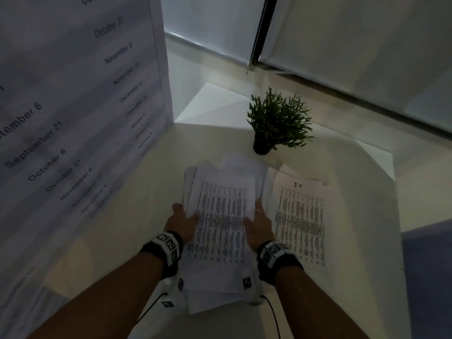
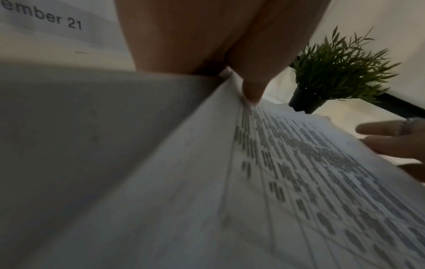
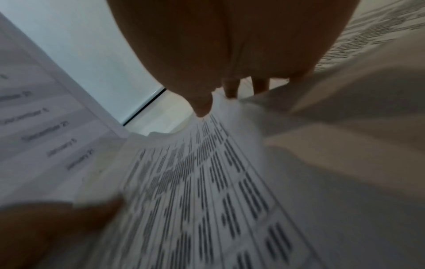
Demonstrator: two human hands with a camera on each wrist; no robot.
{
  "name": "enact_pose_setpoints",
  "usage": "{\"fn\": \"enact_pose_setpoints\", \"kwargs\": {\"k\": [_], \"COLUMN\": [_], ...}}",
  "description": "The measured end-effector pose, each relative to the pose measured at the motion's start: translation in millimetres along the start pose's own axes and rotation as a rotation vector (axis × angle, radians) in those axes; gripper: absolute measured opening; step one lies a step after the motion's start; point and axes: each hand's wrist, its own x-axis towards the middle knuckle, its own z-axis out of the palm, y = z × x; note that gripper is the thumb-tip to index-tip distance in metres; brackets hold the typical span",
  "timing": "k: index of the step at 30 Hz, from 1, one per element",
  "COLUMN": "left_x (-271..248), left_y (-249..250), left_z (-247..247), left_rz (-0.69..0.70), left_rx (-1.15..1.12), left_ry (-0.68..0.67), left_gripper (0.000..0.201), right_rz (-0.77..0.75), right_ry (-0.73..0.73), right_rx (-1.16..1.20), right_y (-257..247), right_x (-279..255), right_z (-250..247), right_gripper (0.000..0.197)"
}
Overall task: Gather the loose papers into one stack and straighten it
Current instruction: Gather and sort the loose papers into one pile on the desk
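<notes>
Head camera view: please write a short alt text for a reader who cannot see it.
Two bare hands grip a messy bundle of printed papers from both sides, left hand and right hand, over a pale table. More printed sheets lie to the right, a small potted plant stands behind, and a large sheet of dates stands upright on the left.

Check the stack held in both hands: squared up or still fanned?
Still fanned. In the head view, the stack between the left hand and right hand shows sheet corners splayed at both ends.
</notes>
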Motion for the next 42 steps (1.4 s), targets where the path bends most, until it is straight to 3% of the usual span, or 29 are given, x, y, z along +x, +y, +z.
{"fn": "enact_pose_setpoints", "kwargs": {"k": [2, 3, 6, 8, 10, 14, 18, 23, 26, 30, 32, 34, 39, 42], "left_x": [2.7, 4.7, 6.1, 5.6, 7.6, 12.3, 13.4, 14.2, 15.1, 15.0, 17.2, 22.0, 27.8, 27.0], "left_y": [-4.1, -6.0, -7.0, -6.5, -7.4, -6.9, -5.2, -9.6, -11.6, -14.4, -16.7, -18.8, -21.3, -22.6], "left_z": [-2.8, -4.6, -9.0, -11.4, -11.7, -10.6, -12.8, -14.9, -18.5, -22.0, -25.5, -28.4, -29.0, -26.0], "left_rz": [0.038, 0.051, 0.089, 0.105, 0.105, 0.092, 0.096, 0.106, 0.096, 0.103, 0.105, 0.117, 0.178, 0.150], "left_rx": [0.002, 0.006, 0.014, 0.037, 0.061, 0.086, 0.101, 0.109, 0.122, 0.128, 0.133, 0.146, 0.157, 0.122], "left_ry": [-0.002, 0.004, 0.028, 0.052, 0.058, 0.042, 0.047, 0.052, 0.031, 0.012, 0.006, -0.010, -0.040, -0.043], "left_gripper": [0.036, 0.032, 0.027, 0.023, 0.021, 0.022, 0.023, 0.025, 0.027, 0.027, 0.026, 0.025, 0.011, 0.016], "right_rz": [-0.008, 0.035, 0.378, 0.635, 0.718, 0.612, 0.568, 0.552, 0.502, 0.385, 0.246, 0.086, -0.118, -0.060], "right_ry": [0.062, 0.168, 0.467, 0.487, 0.379, 0.240, 0.339, 0.234, 0.270, 0.440, 0.587, 0.664, 0.513, 0.366], "right_rx": [0.145, 0.123, -0.087, -0.131, -0.188, -0.245, -0.012, 0.161, 0.167, 0.151, 0.094, 0.043, 0.246, 0.351], "right_y": [10.8, 21.7, 73.1, 105.1, 119.9, 122.3, 103.1, 91.4, 82.0, 55.5, 32.7, 10.2, -28.8, -24.9], "right_x": [-1.3, -1.3, -0.6, -2.7, -3.7, 11.8, 14.8, 13.8, 6.8, -26.2, -52.4, -78.3, -99.2, -79.3], "right_z": [-9.4, -18.0, -64.5, -95.4, -111.9, -102.3, -97.0, -91.4, -90.1, -120.6, -153.4, -184.9, -213.1, -180.0], "right_gripper": [0.065, 0.066, 0.082, 0.100, 0.117, 0.126, 0.092, 0.051, 0.020, 0.023, 0.017, 0.025, 0.018, 0.025]}}
